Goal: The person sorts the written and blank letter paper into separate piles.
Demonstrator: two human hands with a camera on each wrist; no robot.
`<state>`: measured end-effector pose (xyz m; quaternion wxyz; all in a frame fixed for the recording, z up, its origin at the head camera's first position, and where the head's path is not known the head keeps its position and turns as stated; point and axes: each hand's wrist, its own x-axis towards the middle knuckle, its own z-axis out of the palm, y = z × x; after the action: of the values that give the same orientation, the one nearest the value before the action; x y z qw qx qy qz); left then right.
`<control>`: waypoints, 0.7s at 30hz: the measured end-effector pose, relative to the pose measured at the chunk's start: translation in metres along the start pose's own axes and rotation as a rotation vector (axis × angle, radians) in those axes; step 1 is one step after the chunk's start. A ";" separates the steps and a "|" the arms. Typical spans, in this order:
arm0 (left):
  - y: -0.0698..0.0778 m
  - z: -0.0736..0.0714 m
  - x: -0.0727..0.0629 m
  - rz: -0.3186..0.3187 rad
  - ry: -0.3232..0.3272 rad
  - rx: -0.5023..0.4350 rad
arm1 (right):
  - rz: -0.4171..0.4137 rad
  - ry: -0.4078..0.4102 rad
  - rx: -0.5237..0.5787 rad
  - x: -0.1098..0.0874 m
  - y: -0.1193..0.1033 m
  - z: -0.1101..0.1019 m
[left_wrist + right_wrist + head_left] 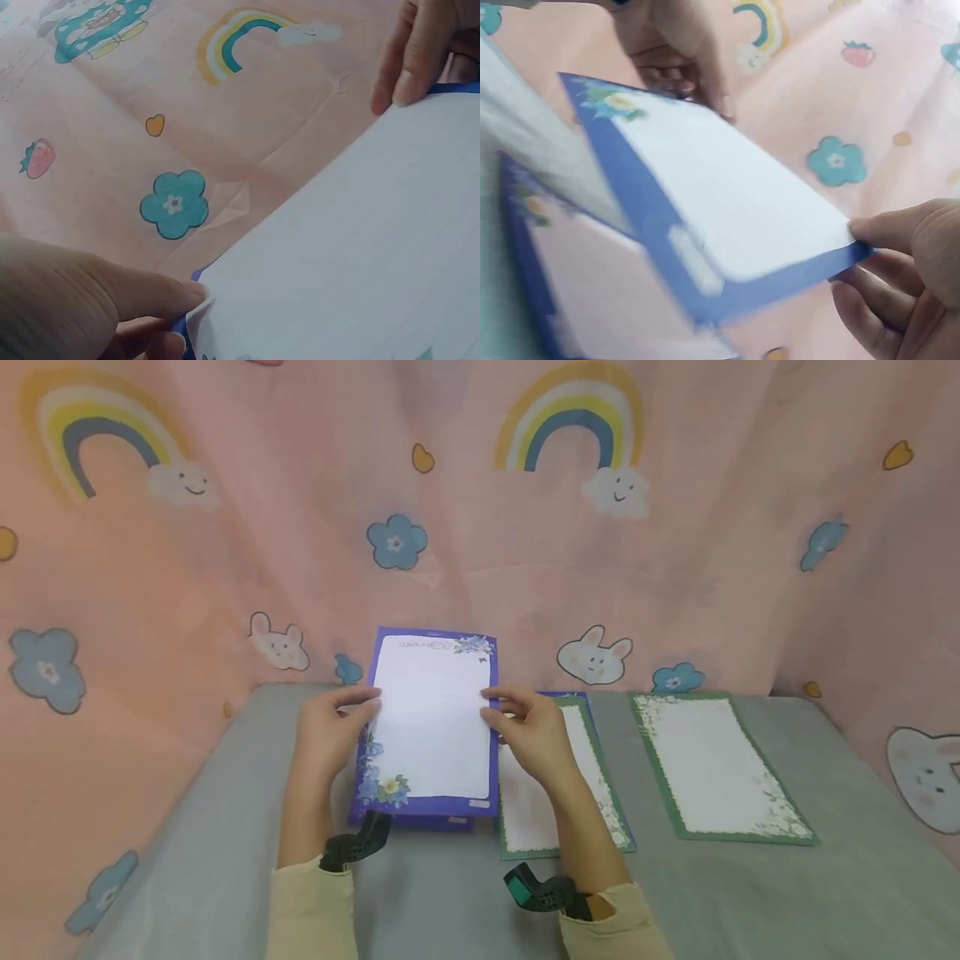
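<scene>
Both hands hold up a sheet of blue-bordered stationery paper point(435, 718) with a white middle and blue flowers at two corners. My left hand point(330, 727) pinches its left edge between thumb and fingers. At the opposite edge, my right hand point(536, 731) pinches the paper the same way. In the right wrist view the raised paper point(727, 187) is tilted above another blue-bordered sheet point(592, 277), which lies on the table. Most of that lower sheet is hidden in the head view, where only its bottom border shows.
Right of the held paper, a green-bordered sheet point(528, 827) lies over a blue-bordered one, partly behind my right forearm. Another green-bordered sheet point(712, 768) lies farther right on the grey table point(862, 877). A pink patterned curtain point(480, 585) hangs behind the table.
</scene>
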<state>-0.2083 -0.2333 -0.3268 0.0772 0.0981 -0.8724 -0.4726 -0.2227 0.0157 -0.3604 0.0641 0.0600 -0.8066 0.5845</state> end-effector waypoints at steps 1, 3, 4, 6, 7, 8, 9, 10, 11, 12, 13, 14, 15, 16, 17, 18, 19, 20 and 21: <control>0.000 0.000 0.000 0.005 -0.004 0.014 | 0.020 0.013 0.006 -0.002 0.003 0.004; -0.002 0.000 0.001 0.004 -0.011 0.066 | 0.054 0.023 0.022 -0.005 0.009 0.013; -0.003 0.000 0.001 -0.002 -0.014 0.089 | 0.057 0.020 0.023 -0.006 0.012 0.017; -0.006 0.000 0.001 -0.021 -0.020 0.137 | 0.048 0.016 0.003 -0.007 0.015 0.025; -0.007 -0.001 0.001 -0.032 -0.024 0.153 | 0.039 0.016 -0.009 -0.007 0.015 0.028; -0.008 -0.001 0.002 -0.045 -0.030 0.164 | 0.035 0.016 -0.023 -0.008 0.015 0.031; -0.010 -0.002 0.002 -0.055 -0.036 0.164 | 0.031 0.020 -0.039 -0.008 0.015 0.034; -0.011 -0.002 0.003 -0.060 -0.040 0.163 | 0.033 0.029 -0.056 -0.009 0.016 0.036; -0.012 -0.002 0.004 -0.061 -0.044 0.161 | 0.038 0.036 -0.075 -0.009 0.017 0.038; -0.014 -0.001 0.004 -0.063 -0.046 0.158 | 0.044 0.038 -0.092 -0.009 0.018 0.039; -0.015 0.000 0.005 -0.060 -0.047 0.161 | 0.049 0.037 -0.105 -0.009 0.019 0.041; -0.017 0.001 0.006 -0.060 -0.047 0.164 | 0.053 0.032 -0.117 -0.009 0.021 0.042; -0.019 0.002 0.007 -0.062 -0.047 0.170 | 0.054 0.023 -0.130 -0.009 0.023 0.043; -0.021 0.004 0.008 -0.065 -0.048 0.179 | 0.054 0.012 -0.145 -0.009 0.025 0.045; -0.023 0.005 0.009 -0.066 -0.049 0.190 | 0.055 -0.001 -0.158 -0.009 0.027 0.046; -0.025 0.007 0.010 -0.067 -0.051 0.201 | 0.057 -0.010 -0.169 -0.009 0.029 0.047; -0.027 0.008 0.011 -0.065 -0.053 0.211 | 0.058 -0.017 -0.176 -0.009 0.032 0.048; -0.029 0.010 0.012 -0.068 -0.055 0.216 | 0.060 -0.023 -0.181 -0.009 0.034 0.050; -0.030 0.011 0.013 -0.070 -0.056 0.221 | 0.060 -0.027 -0.185 -0.009 0.036 0.051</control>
<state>-0.2206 -0.2435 -0.3577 0.0247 0.1232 -0.9169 -0.3787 -0.2214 -0.0214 -0.4112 0.0409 0.0377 -0.8593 0.5084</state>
